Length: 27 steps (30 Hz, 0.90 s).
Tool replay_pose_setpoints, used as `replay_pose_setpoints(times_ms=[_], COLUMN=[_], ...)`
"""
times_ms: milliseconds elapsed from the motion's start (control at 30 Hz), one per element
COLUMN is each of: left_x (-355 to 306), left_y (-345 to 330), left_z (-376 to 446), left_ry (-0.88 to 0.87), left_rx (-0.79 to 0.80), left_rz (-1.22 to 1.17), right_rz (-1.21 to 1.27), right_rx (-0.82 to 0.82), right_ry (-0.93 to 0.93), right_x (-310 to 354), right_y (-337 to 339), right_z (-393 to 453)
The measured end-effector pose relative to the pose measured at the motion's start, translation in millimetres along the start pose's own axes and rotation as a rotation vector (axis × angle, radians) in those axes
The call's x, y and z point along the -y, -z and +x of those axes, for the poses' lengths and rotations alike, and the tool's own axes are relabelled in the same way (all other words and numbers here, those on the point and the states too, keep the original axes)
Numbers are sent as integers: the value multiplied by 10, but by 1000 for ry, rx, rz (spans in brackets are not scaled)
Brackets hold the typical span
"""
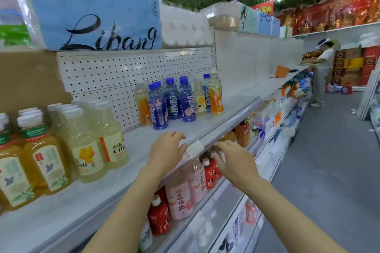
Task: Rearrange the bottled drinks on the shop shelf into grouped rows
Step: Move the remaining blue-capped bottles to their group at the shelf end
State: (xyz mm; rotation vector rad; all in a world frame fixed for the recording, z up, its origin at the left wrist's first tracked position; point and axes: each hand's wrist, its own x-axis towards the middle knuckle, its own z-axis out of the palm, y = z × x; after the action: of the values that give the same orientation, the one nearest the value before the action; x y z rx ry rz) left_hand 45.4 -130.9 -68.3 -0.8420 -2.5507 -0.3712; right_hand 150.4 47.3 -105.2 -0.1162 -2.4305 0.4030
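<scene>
Fingers (181,137) of left hand (166,150) loosely curled, resting on shelf (144,139) front edge beside the price tag holder (194,149), holding nothing; right hand (234,160) relaxed, spread, empty, at 3 o'clock just below the edge. Mixed blue bottles (170,100) and orange ones at 12; pale C100 bottles (111,137) at 9
</scene>
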Motion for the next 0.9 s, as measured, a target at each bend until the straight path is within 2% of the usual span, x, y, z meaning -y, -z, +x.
replay_pose_setpoints(times_ms=[167,367,433,667,800,900], left_x=[206,726,836,1213,1364,1349], left_y=[-279,-711,-838,-1092,-1097,-1106], left_z=[627,1482,1677,2128,2202,2196], left_ry=[161,689,799,913,904,869], left_rx=[-37,-121,-189,-383,-375,-353], left_rz=[-42,-365,-467,-742,-865,-873], right_rz=[24,54,76,246,372,474], right_rx=[33,58,73,85,103,153], right_ry=[-8,56,72,101,116,79], right_x=[-351,-635,-726,-945,-908,-881], right_y=[-204,-427,-509,-864,-1228,-1537], right_z=[365,860,1051,1892,2320,2561])
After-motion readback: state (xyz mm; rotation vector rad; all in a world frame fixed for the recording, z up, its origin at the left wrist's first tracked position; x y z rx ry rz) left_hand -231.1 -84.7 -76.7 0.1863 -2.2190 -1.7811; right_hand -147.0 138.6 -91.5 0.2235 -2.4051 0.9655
